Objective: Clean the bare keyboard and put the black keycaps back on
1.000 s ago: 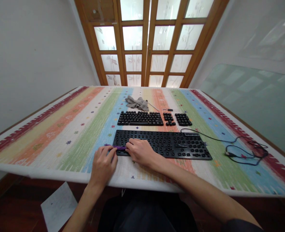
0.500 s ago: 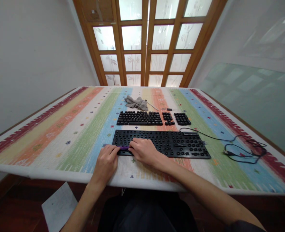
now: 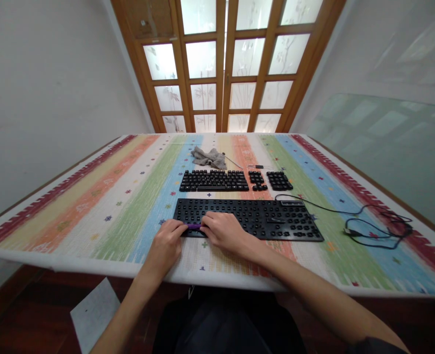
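Observation:
A black keyboard base (image 3: 256, 228) without its keycaps lies on the table, switches facing up. Over its lower left corner, my left hand (image 3: 166, 242) and my right hand (image 3: 224, 231) hold a slim purple stick-like tool (image 3: 194, 226) between them. The fingers of both hands are closed on its two ends, and its tip is hidden, so its kind cannot be made out. Just behind the base, the removed black keycaps (image 3: 214, 180) are laid out in keyboard order, with a navigation group (image 3: 256, 177) and a number pad group (image 3: 279, 180) to the right.
A crumpled grey cloth (image 3: 209, 158) lies behind the keycaps, near a thin wire-like tool (image 3: 233, 161) and a small dark object (image 3: 259, 166). The keyboard's black cable (image 3: 377, 236) coils at the right on the striped tablecloth (image 3: 121, 216). A pale sheet (image 3: 95, 314) shows below the table edge.
The whole view has shifted very slightly to the right. Both hands stay at the base's lower left corner, still gripping the purple tool.

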Motion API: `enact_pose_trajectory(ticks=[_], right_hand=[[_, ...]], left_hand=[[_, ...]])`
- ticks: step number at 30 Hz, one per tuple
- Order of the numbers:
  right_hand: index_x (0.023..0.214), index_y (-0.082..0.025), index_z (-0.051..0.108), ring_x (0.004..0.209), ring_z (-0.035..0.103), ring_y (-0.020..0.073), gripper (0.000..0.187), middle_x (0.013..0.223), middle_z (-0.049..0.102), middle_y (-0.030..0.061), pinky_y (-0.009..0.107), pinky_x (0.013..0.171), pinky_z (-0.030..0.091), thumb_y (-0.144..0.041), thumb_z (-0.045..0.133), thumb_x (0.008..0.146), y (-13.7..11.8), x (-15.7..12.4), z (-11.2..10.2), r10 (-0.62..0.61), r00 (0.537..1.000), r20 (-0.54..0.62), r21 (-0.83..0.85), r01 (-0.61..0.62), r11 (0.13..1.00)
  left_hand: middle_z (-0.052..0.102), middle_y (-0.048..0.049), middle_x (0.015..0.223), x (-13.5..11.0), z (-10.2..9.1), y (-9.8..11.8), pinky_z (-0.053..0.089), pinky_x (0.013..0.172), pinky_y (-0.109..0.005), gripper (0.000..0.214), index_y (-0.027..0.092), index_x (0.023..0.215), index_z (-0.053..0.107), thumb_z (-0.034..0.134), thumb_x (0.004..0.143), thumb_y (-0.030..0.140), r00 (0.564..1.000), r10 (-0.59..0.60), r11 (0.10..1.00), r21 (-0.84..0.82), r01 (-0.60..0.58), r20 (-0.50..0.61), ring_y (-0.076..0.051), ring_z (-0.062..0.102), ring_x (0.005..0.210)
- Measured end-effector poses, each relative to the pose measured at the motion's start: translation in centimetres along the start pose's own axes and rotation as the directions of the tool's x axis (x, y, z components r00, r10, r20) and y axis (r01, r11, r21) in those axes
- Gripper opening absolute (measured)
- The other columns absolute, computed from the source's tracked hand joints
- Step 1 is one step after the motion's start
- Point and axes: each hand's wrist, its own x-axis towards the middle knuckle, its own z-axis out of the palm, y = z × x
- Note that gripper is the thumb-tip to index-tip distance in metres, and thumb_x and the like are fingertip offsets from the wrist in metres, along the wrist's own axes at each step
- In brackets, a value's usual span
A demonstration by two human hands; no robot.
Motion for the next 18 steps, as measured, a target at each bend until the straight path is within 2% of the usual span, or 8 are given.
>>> enact_pose_trajectory(ticks=[10, 18], right_hand=[[0.093, -0.017, 0.068, 0.082, 0.063, 0.0173, 0.02, 0.097, 0.07, 0.0072, 0.026, 0.066, 0.037, -0.029, 0.053, 0.095, 1.6, -1.1, -0.5, 0.043, 0.999, 0.019, 0.045, -0.043, 0.998], [0.092, -0.018, 0.069, 0.08, 0.062, 0.017, 0.017, 0.094, 0.07, 0.0061, 0.026, 0.065, 0.035, -0.029, 0.056, 0.093, 1.9, -1.4, -0.7, 0.046, 0.999, 0.001, 0.074, -0.046, 0.996]], left_hand=[[0.066, -0.0062, 0.097, 0.7, 0.7, 0.2, 0.056, 0.084, -0.036, 0.05, 0.018, 0.107, 0.066, 0.043, 0.074, -0.011, 0.996, 0.054, 0.995, -0.092, -0.048, 0.07, -0.02, 0.061, 0.093], [0.067, -0.0068, 0.105, 0.7, 0.4, -0.6, 0.055, 0.082, -0.037, 0.051, 0.018, 0.119, 0.061, 0.043, 0.08, -0.01, 0.975, 0.195, 0.975, -0.129, -0.18, 0.112, -0.02, 0.054, 0.094]])
